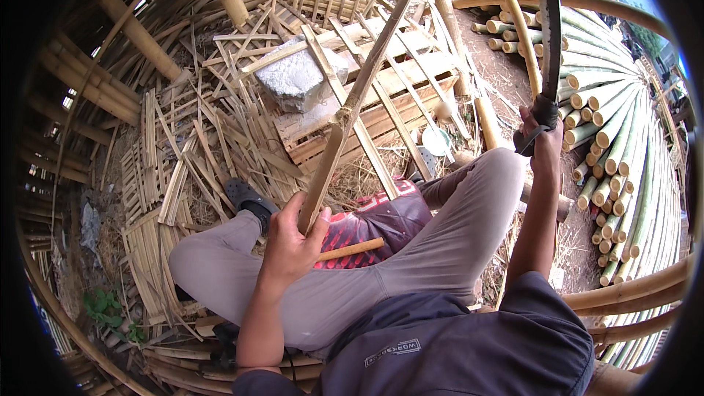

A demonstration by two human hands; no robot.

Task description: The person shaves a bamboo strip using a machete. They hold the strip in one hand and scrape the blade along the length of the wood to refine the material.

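In the head view, the person sits with both knees bent and apart. The left hand is closed around the lower end of a split bamboo piece; the thumb is on one side and the fingers are on the other. This piece is above the lap and it rises, tilted, away from the body and a little to the right, passing in front of a slatted wooden crate. A knot shows near its middle.

The right hand is closed around the dark handle of a long knife. The blade points away from the body, almost straight, and it is well apart from the bamboo piece.

Over the lap, between the thighs, lies a dark and red cloth, and a short bamboo stick is on it, just beside the left hand. On the crate there is a whitish stone block, with some strips leaning near it. Many loose bamboo strips cover the ground at the left. At the right lies a big stack of bamboo poles, with their cut ends toward the person.
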